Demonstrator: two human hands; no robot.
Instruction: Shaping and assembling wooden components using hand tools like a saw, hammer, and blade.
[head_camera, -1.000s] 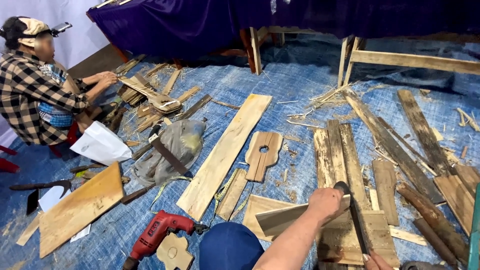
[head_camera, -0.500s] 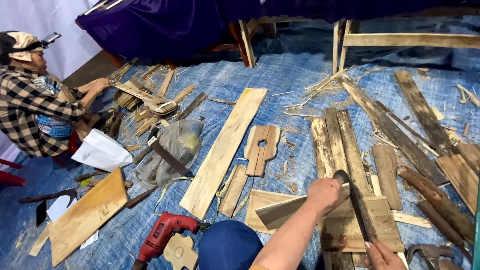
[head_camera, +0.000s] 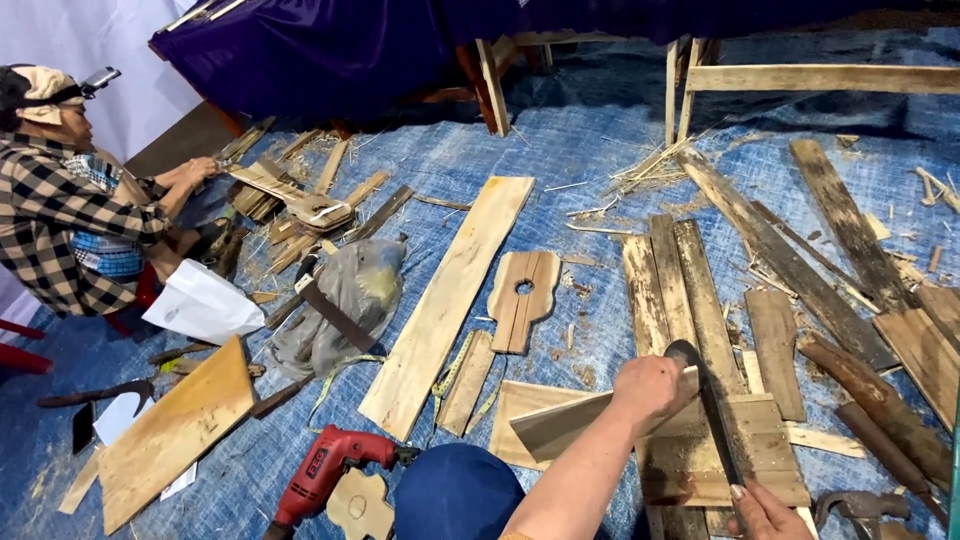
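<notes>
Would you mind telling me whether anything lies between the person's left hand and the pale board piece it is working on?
Nothing visible does. The left hand already rests on the upper end of the pale board piece, while the right hand grips the dark blade that crosses just right of it.

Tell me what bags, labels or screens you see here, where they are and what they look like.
White paper bag: on the blue tarp beside the seated person, crumpled, plain.
Grey plastic bag: left of the long plank, translucent, bulging.
Label on the red drill: small pale mark on its body, bottom centre.
Dark phone: far left on the tarp, screen off.
</notes>
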